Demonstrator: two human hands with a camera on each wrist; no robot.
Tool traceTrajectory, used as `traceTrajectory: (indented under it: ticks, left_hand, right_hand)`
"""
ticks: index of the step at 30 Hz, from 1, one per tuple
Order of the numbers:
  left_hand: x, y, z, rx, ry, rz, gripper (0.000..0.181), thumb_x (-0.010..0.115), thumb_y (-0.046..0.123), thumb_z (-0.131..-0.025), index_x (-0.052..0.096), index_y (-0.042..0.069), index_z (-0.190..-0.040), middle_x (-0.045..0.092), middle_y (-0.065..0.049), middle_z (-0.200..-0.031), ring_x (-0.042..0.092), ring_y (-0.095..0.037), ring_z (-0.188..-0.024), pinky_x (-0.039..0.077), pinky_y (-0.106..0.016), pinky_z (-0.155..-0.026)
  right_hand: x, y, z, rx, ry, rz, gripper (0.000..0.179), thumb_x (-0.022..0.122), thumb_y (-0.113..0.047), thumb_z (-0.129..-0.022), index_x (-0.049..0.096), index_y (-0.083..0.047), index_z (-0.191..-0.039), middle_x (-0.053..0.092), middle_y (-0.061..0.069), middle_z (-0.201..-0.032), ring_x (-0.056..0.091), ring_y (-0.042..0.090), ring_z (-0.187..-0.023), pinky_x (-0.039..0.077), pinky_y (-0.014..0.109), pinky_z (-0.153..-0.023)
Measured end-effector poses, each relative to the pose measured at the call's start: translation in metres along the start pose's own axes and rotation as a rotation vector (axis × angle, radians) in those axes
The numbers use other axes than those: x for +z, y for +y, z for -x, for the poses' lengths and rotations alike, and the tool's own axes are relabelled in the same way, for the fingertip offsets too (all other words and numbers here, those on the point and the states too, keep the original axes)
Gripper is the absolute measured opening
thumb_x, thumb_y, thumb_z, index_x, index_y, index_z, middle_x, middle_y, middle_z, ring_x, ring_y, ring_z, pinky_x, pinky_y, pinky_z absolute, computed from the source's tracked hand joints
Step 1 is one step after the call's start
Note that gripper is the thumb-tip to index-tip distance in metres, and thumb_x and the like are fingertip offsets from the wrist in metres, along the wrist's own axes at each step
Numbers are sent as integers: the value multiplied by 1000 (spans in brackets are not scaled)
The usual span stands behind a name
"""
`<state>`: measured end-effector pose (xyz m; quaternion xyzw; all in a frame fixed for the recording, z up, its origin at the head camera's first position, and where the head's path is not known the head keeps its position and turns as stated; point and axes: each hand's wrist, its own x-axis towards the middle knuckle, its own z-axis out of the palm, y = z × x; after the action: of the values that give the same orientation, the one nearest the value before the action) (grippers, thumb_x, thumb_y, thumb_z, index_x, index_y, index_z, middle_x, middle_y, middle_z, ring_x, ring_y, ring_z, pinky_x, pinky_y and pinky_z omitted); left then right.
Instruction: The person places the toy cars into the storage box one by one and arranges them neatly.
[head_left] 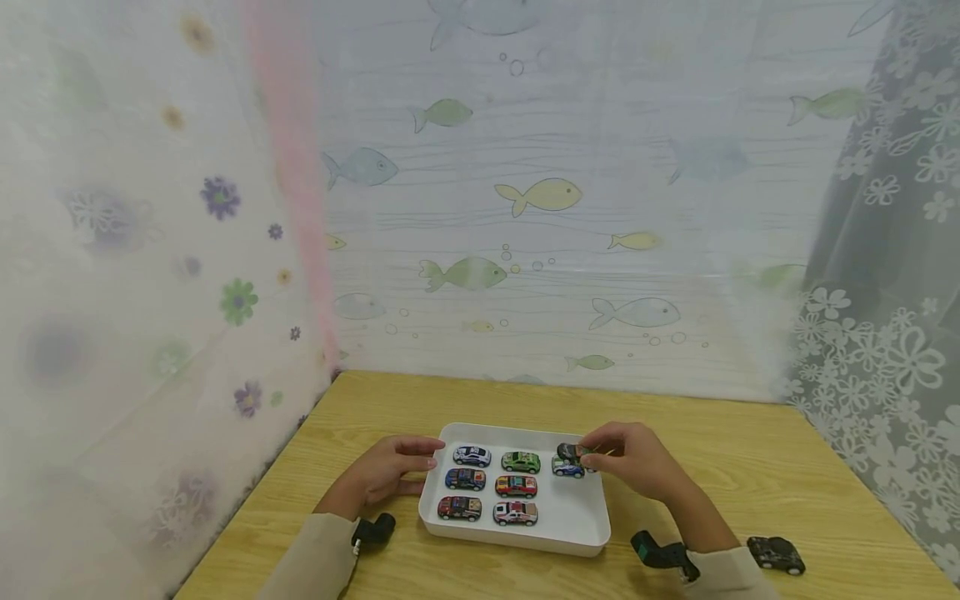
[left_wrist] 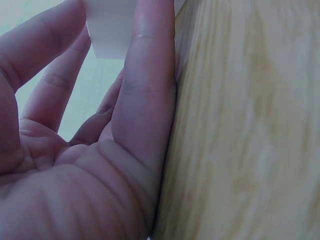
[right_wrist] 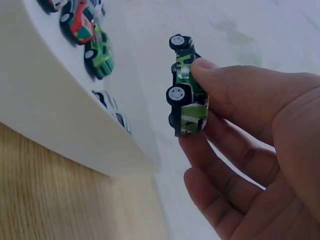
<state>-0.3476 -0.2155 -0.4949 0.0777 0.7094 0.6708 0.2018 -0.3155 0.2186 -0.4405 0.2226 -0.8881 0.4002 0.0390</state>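
Note:
My right hand (head_left: 633,458) pinches a toy car (right_wrist: 187,95) in dark green camouflage between thumb and fingers. This car hangs above the back right part of a white tray (head_left: 562,529). Just below it a white, blue and green toy car (head_left: 567,469) lies in the tray, partly covered. Several other toy cars stand there in two columns, among them a green one (head_left: 521,462) and a red and yellow one (head_left: 516,487). At the tray's left wall is my left hand (head_left: 382,469), fingers extended and its edge along the tabletop; whether every fingertip touches the wall I cannot tell.
A dark toy car (head_left: 777,554) stands on the wooden table (head_left: 675,425), to the right of my right forearm. Fish-patterned sheeting (head_left: 555,275) hangs behind the table, with flowered sheeting (head_left: 150,333) on the left and a flowered curtain (head_left: 892,333) on the right.

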Motion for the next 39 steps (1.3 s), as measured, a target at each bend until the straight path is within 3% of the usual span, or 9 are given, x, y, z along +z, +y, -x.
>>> traceTrajectory:
  ticks: [7,16,27,39]
  left_hand:
    - [0,1,1,-1,-5,8,51,77,19,-95,62,5,-142,61,-15,-143,68,-23,-116,62,-42,-91]
    - [2,3,3,-2,4,0,48,74,16,-97,62,5,-142,60,-15,-144,68,-23,-116,62,-43,-91]
    - [2,3,2,-7,11,-8,46,74,16,-97,64,6,-141,60,-14,-144,67,-21,-117,62,-43,-91]
    - [1,2,2,-1,2,6,46,74,16,-97,64,6,-141,60,-14,-144,68,-22,-117,62,-43,-91]
  right_hand:
    - [9,-11,-2,53,-31,36,14,82,-27,-90,80,-20,-103,76,-4,-104,69,13,-93,57,28,-78]
    - [23,-21,-3,112,-66,99,9,86,-21,-85,82,-21,-94,75,-8,-92,57,15,-78,49,26,-61]
    - [34,-24,0,221,-36,112,11,88,-12,-81,82,-16,-90,75,-5,-90,58,14,-75,51,30,-64]
    - [39,-24,-2,261,-29,164,15,90,-9,-78,81,-18,-85,75,-7,-89,61,12,-80,55,32,-67]
